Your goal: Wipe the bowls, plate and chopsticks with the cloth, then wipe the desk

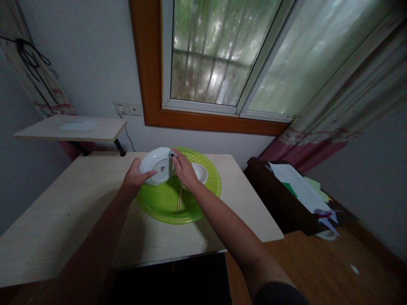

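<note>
The pale wood-grain rectangular worktop (248, 212) carries the whole arrangement. On it sits a wide, round, bright-green plastic basket (159, 205) with a perforated wall. Over the basket's far left part is a round, white, glossy ceramic-looking plate (152, 163), tilted with its inner face towards the wearer; whether it touches the basket cannot be determined.

Both hands are at the plate. The left hand (135, 178) is clamped on its left edge, thumb across the inner face. The right hand (185, 167) has its fingers at the right rim; whether they grip the plate cannot be confirmed. A deep white bowl (201, 171) stands in the basket, partly hidden by the right hand. Slim, light-coloured chopsticks (179, 199) lie in the basket near the bowl. A small dark detail at the right fingertips is unidentifiable.

Assessment: the step in hand appears to be two-handed handling of the plate. Any further movement calls for a firm left hold and clearance from the bowl.
</note>
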A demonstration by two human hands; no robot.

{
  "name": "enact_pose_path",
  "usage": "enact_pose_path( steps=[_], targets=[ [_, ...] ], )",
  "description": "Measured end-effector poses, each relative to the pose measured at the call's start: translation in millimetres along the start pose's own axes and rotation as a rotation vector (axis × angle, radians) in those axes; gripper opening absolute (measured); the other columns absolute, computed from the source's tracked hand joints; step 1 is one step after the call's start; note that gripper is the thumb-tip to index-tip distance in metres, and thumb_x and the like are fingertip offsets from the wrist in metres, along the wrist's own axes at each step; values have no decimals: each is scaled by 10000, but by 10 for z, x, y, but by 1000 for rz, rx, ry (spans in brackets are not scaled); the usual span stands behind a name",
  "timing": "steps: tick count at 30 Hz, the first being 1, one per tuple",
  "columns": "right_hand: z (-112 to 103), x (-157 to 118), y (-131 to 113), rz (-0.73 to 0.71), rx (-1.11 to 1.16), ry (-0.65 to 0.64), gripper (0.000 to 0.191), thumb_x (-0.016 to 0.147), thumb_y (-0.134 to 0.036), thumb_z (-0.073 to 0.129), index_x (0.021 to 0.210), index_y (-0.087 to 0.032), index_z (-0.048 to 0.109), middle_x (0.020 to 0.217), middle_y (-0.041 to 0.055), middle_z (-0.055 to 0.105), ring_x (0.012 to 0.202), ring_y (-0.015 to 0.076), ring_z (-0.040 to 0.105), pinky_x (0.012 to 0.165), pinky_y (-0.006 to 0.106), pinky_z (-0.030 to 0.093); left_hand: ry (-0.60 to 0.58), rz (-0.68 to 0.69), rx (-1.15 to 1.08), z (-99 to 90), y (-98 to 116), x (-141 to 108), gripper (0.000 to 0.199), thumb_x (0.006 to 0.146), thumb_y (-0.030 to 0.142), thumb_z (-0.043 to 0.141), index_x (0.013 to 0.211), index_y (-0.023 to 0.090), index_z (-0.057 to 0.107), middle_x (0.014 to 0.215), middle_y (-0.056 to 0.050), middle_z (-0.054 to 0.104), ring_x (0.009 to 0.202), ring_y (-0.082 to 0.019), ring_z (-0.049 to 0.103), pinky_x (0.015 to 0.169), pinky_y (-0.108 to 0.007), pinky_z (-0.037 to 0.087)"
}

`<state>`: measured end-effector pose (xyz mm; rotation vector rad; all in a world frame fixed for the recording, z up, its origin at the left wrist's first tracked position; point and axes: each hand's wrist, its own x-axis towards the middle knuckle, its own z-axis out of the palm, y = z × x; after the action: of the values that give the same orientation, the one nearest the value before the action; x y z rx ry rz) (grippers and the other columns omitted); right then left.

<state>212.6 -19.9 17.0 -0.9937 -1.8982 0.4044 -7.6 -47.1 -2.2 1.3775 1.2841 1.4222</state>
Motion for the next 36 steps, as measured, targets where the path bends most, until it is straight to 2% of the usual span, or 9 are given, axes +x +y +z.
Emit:
enact_pose_path(
  steps=[4,7,10,14,17,20,23,29,36],
  targets=[
    [36,13,124,157,87,-3,493,1061,-500,342,1355,-224,625,1369,87,660,1298,214,591,1125,415,449,97,2,-107,30,100,-35,608,572,423,901,993,198,525,921,-9,634,801,-193,618,708,-294,495],
    [53,19,133,155,103,4,496,1055,-504,366,1399,-227,591,1411,86,632,1334,213,565,1144,414,429,101,-12,-117,42,135,-50,615,563,419,903,994,202,522,917,-6,638,783,-194,620,690,-290,494],
    [37,14,77,61,50,0,510,1054,-468,384,1489,-230,506,1524,88,530,1437,208,461,1217,422,341,34,-22,-38,30,103,-36,584,561,423,900,958,208,531,848,13,625,730,-188,604,644,-278,469],
    [1,-17,-99,-134,-60,-99,497,1050,-393,408,1523,-251,466,1631,75,377,1506,226,356,1264,482,254,-47,-25,122,13,24,2,547,542,420,907,918,213,569,789,23,612,698,-192,581,612,-274,432],
    [-7,-43,-248,-275,-120,-198,486,1028,-378,476,1503,-273,494,1656,51,330,1532,264,298,1273,542,203,-85,-9,111,21,5,6,524,567,436,890,922,219,571,800,18,618,719,-199,590,625,-283,445],
    [-4,-49,-322,-314,-164,-245,480,1017,-375,510,1492,-310,505,1657,9,327,1554,284,237,1274,584,168,-102,-5,35,34,33,-9,526,584,445,880,926,217,553,802,23,612,722,-191,593,639,-283,460],
    [6,-33,-290,-268,-155,-222,501,1031,-368,480,1528,-312,455,1669,3,296,1555,261,238,1279,568,171,-68,-21,-46,40,67,-14,568,561,436,897,930,210,529,812,28,610,723,-179,596,651,-281,472],
    [52,-15,-65,-88,-26,-120,549,1070,-438,352,1572,-219,392,1675,70,269,1547,199,265,1284,444,222,138,-59,-221,29,40,51,642,552,402,905,1020,194,517,935,-22,655,814,-207,649,746,-335,529],
    [117,-17,60,128,34,-96,611,1051,-523,348,1546,-173,427,1587,124,442,1490,222,390,1252,431,288,246,-28,-299,35,-4,87,634,566,394,888,1024,202,495,975,-33,656,881,-228,671,820,-384,551]
  ],
)
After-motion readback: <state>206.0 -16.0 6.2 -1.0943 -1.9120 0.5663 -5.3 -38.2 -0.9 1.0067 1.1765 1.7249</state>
